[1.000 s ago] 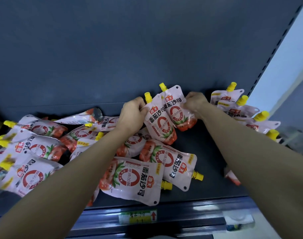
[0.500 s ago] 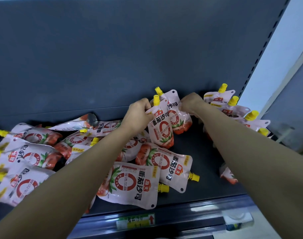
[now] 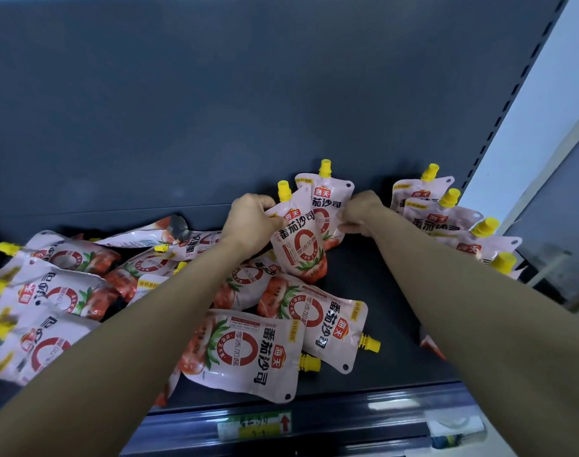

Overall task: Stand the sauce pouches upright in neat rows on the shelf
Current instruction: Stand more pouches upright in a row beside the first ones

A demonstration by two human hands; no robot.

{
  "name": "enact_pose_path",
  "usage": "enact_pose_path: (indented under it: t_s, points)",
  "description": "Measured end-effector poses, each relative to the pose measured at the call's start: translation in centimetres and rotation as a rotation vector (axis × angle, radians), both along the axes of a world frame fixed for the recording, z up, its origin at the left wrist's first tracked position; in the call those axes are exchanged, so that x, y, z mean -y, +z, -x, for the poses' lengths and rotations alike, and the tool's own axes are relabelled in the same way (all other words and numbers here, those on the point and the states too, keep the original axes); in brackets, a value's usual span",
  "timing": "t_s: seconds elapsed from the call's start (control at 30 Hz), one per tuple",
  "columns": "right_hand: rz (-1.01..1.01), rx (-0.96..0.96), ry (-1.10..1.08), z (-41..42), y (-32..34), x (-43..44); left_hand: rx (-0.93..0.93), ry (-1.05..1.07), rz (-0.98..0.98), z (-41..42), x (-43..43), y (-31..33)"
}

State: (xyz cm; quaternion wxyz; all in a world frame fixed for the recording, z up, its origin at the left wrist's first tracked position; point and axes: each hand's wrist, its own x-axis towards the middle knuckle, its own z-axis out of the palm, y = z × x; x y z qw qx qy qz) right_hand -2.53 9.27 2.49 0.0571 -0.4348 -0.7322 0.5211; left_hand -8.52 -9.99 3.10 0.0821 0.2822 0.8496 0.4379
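Both bare forearms reach forward and converge toward the middle of the view; left forearm enters from the lower left corner, right forearm from the lower right, both unsleeved; wrists near straight. Left hand back-up, knuckles toward the camera, fingers curled under and out of sight, thumb pressed against the left edge of the front upright pouch; grip closed. Right hand also back-up, fingers folded into a pinch at the right edge of the rear upright pouch; fingertips hidden behind the hand; hands level with each other, apart, pouches between them.
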Motion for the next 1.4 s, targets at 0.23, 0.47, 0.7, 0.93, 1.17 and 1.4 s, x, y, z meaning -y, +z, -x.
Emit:
enact_pose_path:
  t_s: [0.23,0.47,0.7,0.93,1.17,1.4]
  points:
    - [-0.317,0.035,0.114,0.5,2.0,0.1,-0.032,0.006,0.017,0.1,-0.3,0.1]
    - [-0.634,0.199,0.174,0.0,2.8,-1.0,-0.047,-0.032,0.027,-0.8,-2.5,-0.1]
    - [-0.801,0.320,0.337,-0.9,4.6,-1.3,-0.062,-0.028,0.021,-1.1,-4.9,0.0]
    - [-0.750,0.213,0.297,-0.7,4.5,-2.0,-0.074,-0.058,-0.016,-1.5,-5.5,-0.3]
    - [-0.726,0.161,0.291,-1.6,5.1,-1.5,-0.084,-0.025,0.027,-2.7,-5.3,0.0]
    - [-0.758,0.069,0.261,-3.0,5.7,-0.5,-0.088,-0.024,0.062,-4.0,-4.7,0.4]
